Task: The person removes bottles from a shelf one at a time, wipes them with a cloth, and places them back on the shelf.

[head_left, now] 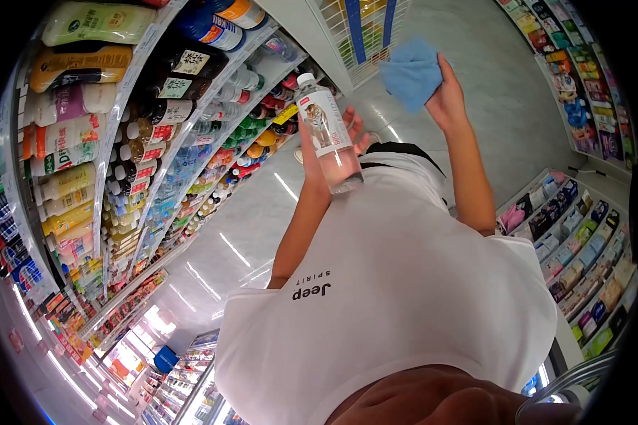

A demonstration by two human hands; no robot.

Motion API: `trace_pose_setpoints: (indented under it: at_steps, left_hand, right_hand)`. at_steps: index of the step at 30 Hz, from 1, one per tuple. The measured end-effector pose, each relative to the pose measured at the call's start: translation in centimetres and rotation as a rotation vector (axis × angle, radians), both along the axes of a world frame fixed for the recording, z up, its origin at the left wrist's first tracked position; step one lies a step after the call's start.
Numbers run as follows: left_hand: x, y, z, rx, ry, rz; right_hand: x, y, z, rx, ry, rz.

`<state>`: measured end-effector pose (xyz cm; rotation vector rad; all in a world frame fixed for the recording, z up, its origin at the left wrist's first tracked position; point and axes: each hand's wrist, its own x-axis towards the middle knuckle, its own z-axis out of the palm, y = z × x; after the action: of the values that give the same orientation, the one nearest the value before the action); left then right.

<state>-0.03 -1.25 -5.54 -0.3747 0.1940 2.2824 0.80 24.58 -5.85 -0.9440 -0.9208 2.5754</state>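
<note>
My left hand (354, 129) is wrapped round a clear plastic bottle (326, 129). The bottle has a white cap and a white label with an animal picture, and is tilted with its cap toward the shelves. It hides my palm; the fingertips show on its right side. My right hand (447, 98) grips a blue cloth (412, 72) by its right edge, thumb side up. The cloth hangs bunched, apart from the bottle.
Drink shelves (145, 127) packed with bottles rise close on my left. A white wire rack (365, 35) stands ahead beyond the shelf end. Shelves of small packets (588, 262) line the right. Grey shiny floor (255, 219) runs between them.
</note>
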Motion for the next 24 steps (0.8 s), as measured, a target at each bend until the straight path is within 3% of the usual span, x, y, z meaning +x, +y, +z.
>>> trace_pose_setpoints:
  at_steps: [1,4,7,10,13,16,24]
  left_hand:
    - [0.0,-0.3,-0.5,0.015,0.011,-0.003]
    - [0.0,-0.7,-0.5,-0.030,0.016,-0.023]
    - [0.0,-0.3,-0.3,-0.096,0.072,-0.043]
    - [0.2,0.3,0.8,-0.172,0.088,-0.058]
    - [0.0,0.4,1.2,-0.190,0.119,-0.084]
    - [-0.6,0.4,1.2,-0.190,0.173,-0.114]
    - [-1.1,1.1,1.5,-0.229,0.327,-0.173]
  right_hand:
    - [0.4,0.1,0.2,-0.024,0.015,0.008]
    - [1.2,1.1,-1.4,0.626,-0.253,0.153]
    - [2.2,2.0,-1.4,0.188,-0.100,0.099]
    - [2.7,2.1,-0.8,-0.089,0.004,0.090]
    - [2.7,1.8,-2.3,0.168,-0.174,0.101]
    - [3.6,1.4,-1.2,-0.008,-0.060,0.101]
    - [4.0,-0.6,1.2,0.046,-0.087,0.338]
